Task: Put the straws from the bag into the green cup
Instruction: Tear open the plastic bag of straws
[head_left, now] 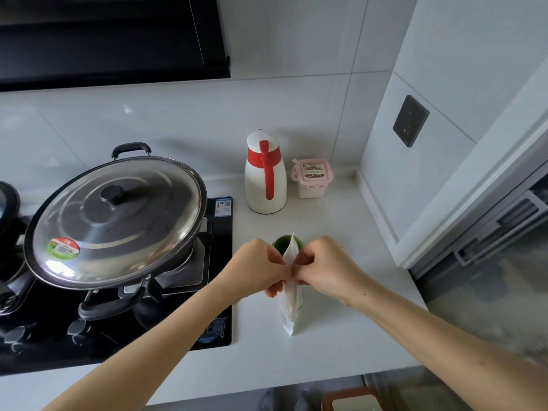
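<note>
A clear plastic bag (290, 307) with pale straws inside stands upright on the white counter. My left hand (261, 266) and my right hand (321, 266) both pinch it near its top, one on each side, fingertips almost touching. The bag's upper corner sticks up between the hands. Just behind them stands the green cup (280, 243); only part of its rim and dark inside shows, the rest is hidden by the bag and my fingers. The straws are blurred through the plastic.
A white and red thermos jug (265, 173) and a pink-lidded box (312, 179) stand at the back of the counter (341, 336). A large lidded steel wok (115, 223) sits on the black hob (219, 292) to the left. A wall corner rises to the right.
</note>
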